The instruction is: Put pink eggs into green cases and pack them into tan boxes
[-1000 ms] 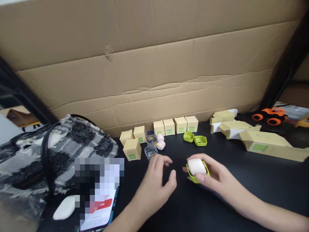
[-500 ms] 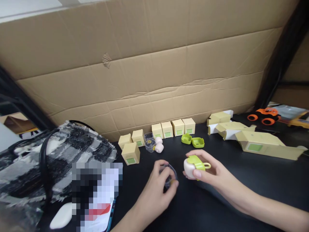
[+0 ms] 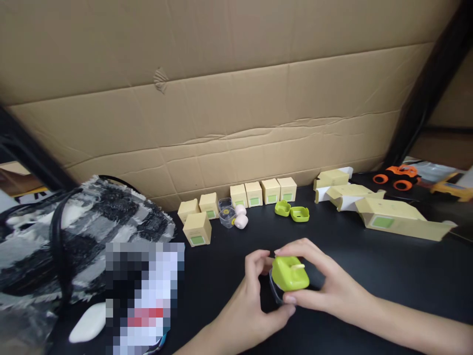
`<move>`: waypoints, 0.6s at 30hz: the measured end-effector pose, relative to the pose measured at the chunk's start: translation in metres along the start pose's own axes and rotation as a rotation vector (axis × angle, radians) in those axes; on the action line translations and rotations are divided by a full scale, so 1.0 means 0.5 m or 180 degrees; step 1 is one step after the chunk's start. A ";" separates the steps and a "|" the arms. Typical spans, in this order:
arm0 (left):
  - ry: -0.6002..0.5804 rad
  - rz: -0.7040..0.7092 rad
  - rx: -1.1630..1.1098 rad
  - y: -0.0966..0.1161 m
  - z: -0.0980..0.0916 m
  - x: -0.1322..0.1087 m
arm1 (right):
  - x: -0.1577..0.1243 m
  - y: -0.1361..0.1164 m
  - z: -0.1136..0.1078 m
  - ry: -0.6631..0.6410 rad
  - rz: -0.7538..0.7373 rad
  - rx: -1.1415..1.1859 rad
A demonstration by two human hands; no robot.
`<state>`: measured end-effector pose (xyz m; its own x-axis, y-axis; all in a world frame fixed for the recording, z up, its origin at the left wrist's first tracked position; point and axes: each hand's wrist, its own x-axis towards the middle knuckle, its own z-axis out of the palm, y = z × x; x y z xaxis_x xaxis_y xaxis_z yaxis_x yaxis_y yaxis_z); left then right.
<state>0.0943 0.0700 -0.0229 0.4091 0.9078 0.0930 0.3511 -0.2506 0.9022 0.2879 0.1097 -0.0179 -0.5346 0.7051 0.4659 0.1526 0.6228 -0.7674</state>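
Observation:
My right hand (image 3: pixel 325 278) holds a green case piece (image 3: pixel 290 273) with a small loop on it, its fingers and thumb at the sides. Around a clear plastic cup (image 3: pixel 275 290) curl the fingers of my left hand (image 3: pixel 254 301). The green piece sits over the mouth of the cup, and both hands meet there, low above the black table (image 3: pixel 207 291). The white part seen under the green piece before is hidden.
Behind stand several small cardboard boxes (image 3: pixel 197 229), clear cups (image 3: pixel 226 216), pink-white pieces (image 3: pixel 241 221) and green pieces (image 3: pixel 299 214). Opened boxes (image 3: pixel 399 217) and an orange toy car (image 3: pixel 402 176) lie right; a plaid bag (image 3: pixel 121 222) and white object (image 3: pixel 88 323) left.
My right hand has moved left and turned the green piece so its loop faces up. My left hand has brought the clear cup under it. The view has shifted slightly.

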 end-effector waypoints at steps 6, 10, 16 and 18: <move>-0.0058 -0.0196 -0.0039 0.002 -0.001 0.001 | 0.001 0.000 0.006 -0.0291 -0.0024 -0.0005; -0.0102 -0.0137 -0.0001 0.005 -0.004 0.000 | 0.001 -0.005 0.005 -0.0343 0.0003 -0.0218; -0.0092 -0.0083 0.0170 0.011 -0.006 0.000 | 0.012 -0.013 -0.010 -0.0728 0.0096 -0.0418; -0.0109 -0.0131 0.0220 0.013 -0.006 0.000 | 0.016 -0.016 -0.018 -0.0925 -0.0072 -0.0661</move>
<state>0.0942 0.0694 -0.0156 0.4211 0.9061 0.0409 0.4251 -0.2370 0.8736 0.2898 0.1135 -0.0043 -0.7492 0.5831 0.3140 0.2879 0.7138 -0.6385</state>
